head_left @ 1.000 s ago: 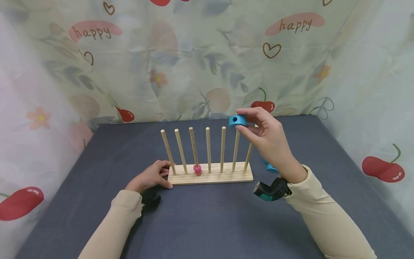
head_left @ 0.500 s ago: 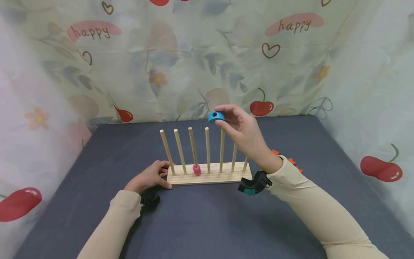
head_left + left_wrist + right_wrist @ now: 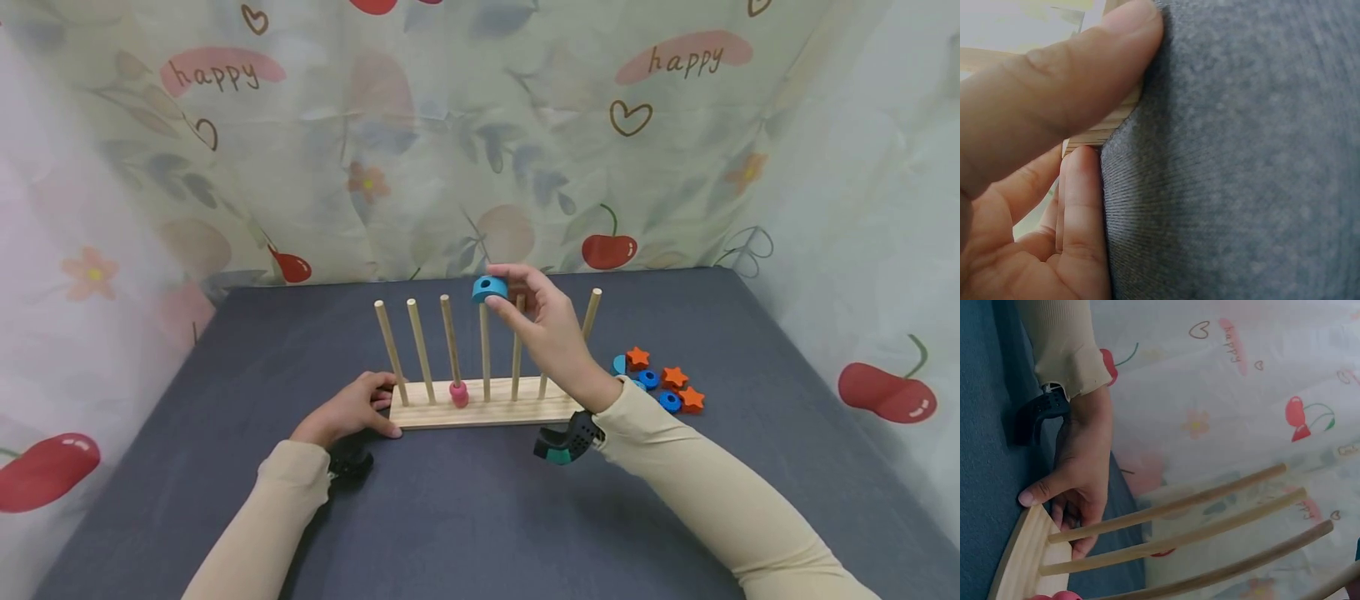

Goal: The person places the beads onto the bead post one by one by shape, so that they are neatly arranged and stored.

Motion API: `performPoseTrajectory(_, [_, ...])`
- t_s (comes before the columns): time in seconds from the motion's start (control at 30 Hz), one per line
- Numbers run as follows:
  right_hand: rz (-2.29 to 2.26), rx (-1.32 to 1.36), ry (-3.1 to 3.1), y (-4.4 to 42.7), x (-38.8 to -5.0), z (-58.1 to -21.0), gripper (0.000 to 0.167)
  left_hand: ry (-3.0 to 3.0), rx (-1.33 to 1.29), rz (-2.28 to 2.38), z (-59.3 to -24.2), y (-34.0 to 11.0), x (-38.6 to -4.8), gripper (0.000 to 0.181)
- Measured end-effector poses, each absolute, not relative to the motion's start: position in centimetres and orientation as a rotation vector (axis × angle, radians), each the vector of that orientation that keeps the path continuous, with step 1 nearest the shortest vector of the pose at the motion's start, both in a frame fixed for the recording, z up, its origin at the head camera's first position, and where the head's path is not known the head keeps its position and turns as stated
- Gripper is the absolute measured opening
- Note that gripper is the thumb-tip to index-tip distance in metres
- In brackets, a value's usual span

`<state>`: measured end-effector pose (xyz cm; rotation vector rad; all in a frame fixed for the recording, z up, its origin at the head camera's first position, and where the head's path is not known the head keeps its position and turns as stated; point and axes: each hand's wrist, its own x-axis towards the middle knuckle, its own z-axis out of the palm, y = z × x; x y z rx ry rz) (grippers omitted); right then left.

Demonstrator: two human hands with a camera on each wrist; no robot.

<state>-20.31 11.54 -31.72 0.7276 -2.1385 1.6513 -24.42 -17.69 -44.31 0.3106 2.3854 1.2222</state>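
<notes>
A blue half-round block (image 3: pixel 490 289) with a hole is pinched between thumb and fingers of my right hand (image 3: pixel 551 329), at the top of the middle peg (image 3: pixel 484 354). Whether the peg has entered the hole I cannot tell. My left hand (image 3: pixel 348 410) grips the left end of the wooden base (image 3: pixel 487 414); in the left wrist view its thumb and fingers lie around the base's corner (image 3: pixel 1094 139). Pink beads (image 3: pixel 459 394) sit low on the third peg from the left, also partly visible in the right wrist view.
Right of the base lie several loose pieces: orange stars (image 3: pixel 692 400), blue rings (image 3: pixel 670 402) and a light blue piece (image 3: pixel 619 365). A patterned curtain (image 3: pixel 450 150) hangs behind the dark tabletop (image 3: pixel 465 517).
My right hand has carried the blue block left, from near the right-hand pegs to the middle peg, and lowered it slightly of late. The left hand stays on the base.
</notes>
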Motion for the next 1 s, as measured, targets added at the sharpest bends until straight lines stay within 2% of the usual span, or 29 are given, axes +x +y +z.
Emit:
performPoseTrajectory(0.6, [1.773, 0.68, -2.159, 11.1, -20.6, -33.2, 0.036, 2.388, 0.327, 1.228, -44.2, -17.8, -24.3, 0.079])
performPoseTrajectory(1.0, [1.769, 0.59, -2.302, 11.4, -20.4, -36.6, 0.037, 2.391, 0.305, 1.212, -44.1, -17.7, -24.3, 0.081])
